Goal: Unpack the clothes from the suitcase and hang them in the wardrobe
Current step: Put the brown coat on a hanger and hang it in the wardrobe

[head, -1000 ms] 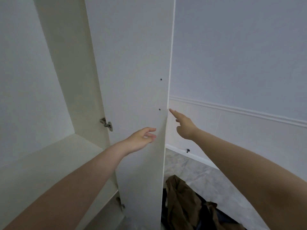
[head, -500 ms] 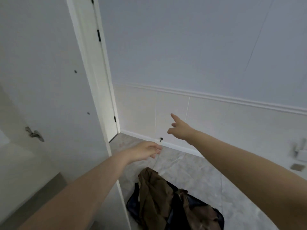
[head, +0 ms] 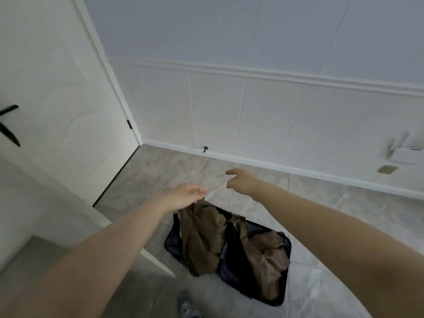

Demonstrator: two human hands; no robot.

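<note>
Fingers [head: 202, 191] of the left hand [head: 183, 196] and right hand [head: 243, 181] hang loosely curled, grasping nothing, above the open suitcase [head: 231, 263] on the floor [head: 332, 203], brown clothes [head: 202, 237] inside.

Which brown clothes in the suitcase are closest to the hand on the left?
The olive-brown garment, heaped at the suitcase's left end, lies right under the left hand. The shinier tan-brown one lies farther right, past the black clothing.

Both bare hands, left hand [head: 183, 195] and right hand [head: 243, 181], reach empty above an open suitcase [head: 284, 246] of brown clothes [head: 202, 237] on the floor [head: 160, 166].
</note>
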